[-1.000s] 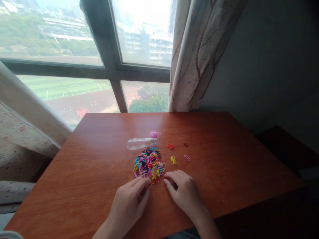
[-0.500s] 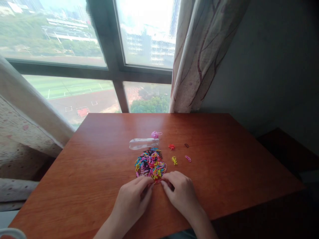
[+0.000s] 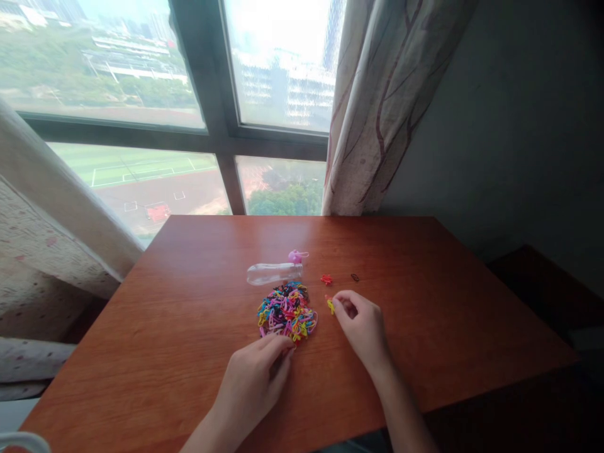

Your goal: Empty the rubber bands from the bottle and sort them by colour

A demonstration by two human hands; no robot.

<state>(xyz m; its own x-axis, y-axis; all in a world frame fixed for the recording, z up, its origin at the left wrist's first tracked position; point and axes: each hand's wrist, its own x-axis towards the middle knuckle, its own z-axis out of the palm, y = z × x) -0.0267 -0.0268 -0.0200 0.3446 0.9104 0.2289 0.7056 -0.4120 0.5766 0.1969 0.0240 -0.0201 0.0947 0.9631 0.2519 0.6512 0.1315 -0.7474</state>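
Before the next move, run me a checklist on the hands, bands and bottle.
1. Left hand at the near edge of the band pile: ok.
2. Right hand clear of the yellow bands: not ok, fingertips overlap them in view.
3. Right-hand grip: cannot tell; a reddish bit shows at the fingertips.
4. Red bands in plain view: ok.
5. Clear bottle lying on its side: ok.

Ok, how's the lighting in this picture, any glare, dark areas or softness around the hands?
Head view: daylight blows out part of the window and leaves a pale sheen on the table near it; same view, the wall at right sinks into shadow; same view, fine detail around the left hand and right hand is soft.
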